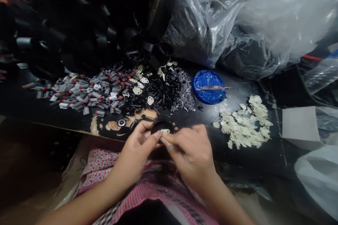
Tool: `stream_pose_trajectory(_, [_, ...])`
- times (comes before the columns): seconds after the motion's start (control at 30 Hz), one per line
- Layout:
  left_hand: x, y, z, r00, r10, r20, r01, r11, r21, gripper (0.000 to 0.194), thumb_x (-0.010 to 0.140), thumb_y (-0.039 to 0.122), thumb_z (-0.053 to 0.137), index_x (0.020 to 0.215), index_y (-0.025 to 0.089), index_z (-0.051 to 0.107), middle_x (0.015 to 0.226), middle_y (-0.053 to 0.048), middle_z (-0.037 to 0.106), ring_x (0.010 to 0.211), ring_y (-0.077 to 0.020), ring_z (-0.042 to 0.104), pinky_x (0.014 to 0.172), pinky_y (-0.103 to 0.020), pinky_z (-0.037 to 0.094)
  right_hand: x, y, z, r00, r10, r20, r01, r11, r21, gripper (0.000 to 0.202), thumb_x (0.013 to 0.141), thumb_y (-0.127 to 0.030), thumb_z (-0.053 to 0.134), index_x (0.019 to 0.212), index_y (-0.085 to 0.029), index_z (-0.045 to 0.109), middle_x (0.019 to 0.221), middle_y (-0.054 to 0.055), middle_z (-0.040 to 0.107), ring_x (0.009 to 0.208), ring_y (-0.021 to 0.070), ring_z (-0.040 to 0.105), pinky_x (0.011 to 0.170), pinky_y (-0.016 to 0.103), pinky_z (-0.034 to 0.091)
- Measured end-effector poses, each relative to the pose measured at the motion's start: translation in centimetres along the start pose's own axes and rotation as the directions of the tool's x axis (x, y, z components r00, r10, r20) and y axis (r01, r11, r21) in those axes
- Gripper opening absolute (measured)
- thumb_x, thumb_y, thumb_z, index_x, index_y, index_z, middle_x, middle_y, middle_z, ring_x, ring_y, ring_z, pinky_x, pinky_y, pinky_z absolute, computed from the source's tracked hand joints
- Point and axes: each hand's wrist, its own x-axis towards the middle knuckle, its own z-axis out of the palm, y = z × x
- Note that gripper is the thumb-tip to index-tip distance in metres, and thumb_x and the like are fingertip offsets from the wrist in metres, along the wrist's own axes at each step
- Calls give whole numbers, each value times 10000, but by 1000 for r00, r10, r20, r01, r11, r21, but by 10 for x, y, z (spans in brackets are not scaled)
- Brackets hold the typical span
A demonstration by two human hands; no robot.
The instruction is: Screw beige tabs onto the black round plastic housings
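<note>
My left hand (136,146) is closed around the rim of a round black plastic part (159,125), held just off the bench's front edge. Against the inside of this part lies a small cream plate (165,131) with holes. My right hand (192,149) is closed in a pinch, thumb and fingertips at the plate; whatever sits between them is hidden. Farther right on the bench spreads a pile of similar cream plates (246,124). Ahead of my hands are small black parts and springs (136,105), with thin grey pieces (184,93) beside them.
Grey tubes with red ends (87,93) are heaped at the left. A blue lid (206,77) carries a thin stick (213,88). Clear plastic bags (200,17) stand behind, and a white box (299,126) is at the right. Black cylindrical parts crowd the back left. A metal ring (121,122) lies near the edge.
</note>
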Motion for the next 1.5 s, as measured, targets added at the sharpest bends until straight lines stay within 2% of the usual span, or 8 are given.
stream_pose_trajectory(0.3, [-5,2,-7,1000,-5,-25,7,999,48,103,803,227,687,864,218,604,856,21,724,833,-146,680,729,-219,526,2,-5,8,997,79,23,-82,976,200,109,861,-136,607,859,-213,683,725,-17,703,647,138,595,683,326,323])
stream_pose_trajectory(0.43, [-31,11,-58,979,130,-154,-86,960,265,176,819,318,667,960,215,648,988,-44,725,943,-230,670,856,-336,516,20,-10,3,982,-102,160,26,907,420,125,863,-187,615,924,-262,693,755,-29,713,673,139,625,671,297,415])
stream_pose_trajectory(0.63, [-69,42,-157,594,610,-524,-143,722,677,296,784,398,675,1047,269,629,1174,-82,653,1202,-339,543,1051,-511,362,35,6,24,994,17,110,-60,911,408,122,871,-333,589,907,-306,702,786,16,718,683,195,656,638,315,499])
stream_pose_trajectory(0.97, [29,155,-139,502,852,-146,-244,302,922,495,690,296,758,1156,211,614,1254,-121,589,1257,-327,462,1102,-464,263,31,17,47,1000,-14,7,10,917,398,124,873,-306,579,897,-289,699,721,13,694,631,186,646,623,304,511])
stream_pose_trajectory(1.2, [16,139,-125,442,896,-43,-254,170,952,522,807,290,651,1301,204,504,1348,-138,516,1287,-308,438,1098,-449,280,37,10,44,996,78,39,-88,903,421,147,875,-313,569,871,-277,712,805,28,729,723,206,679,735,337,521])
stream_pose_trajectory(1.37, [-21,78,-88,623,654,429,-556,-16,831,540,800,106,639,1281,338,554,1336,-41,598,1259,-240,510,1099,-414,333,56,-13,29,909,176,379,-353,810,469,294,817,-410,627,1045,-230,667,757,8,701,659,179,645,607,274,497])
stream_pose_trajectory(1.43, [-28,55,-78,704,531,472,-608,106,787,620,834,95,589,1365,387,459,1407,-16,547,1275,-224,506,1087,-405,368,63,-21,28,873,207,442,-412,797,441,251,813,-388,624,991,-216,666,799,11,703,712,175,642,668,278,493])
stream_pose_trajectory(1.5, [-29,40,-72,832,483,272,-494,423,760,600,876,173,565,1410,386,392,1467,-15,481,1309,-228,472,1074,-397,397,65,-26,30,864,264,429,-452,782,429,189,837,-350,584,937,-206,656,863,22,708,792,180,644,739,288,483])
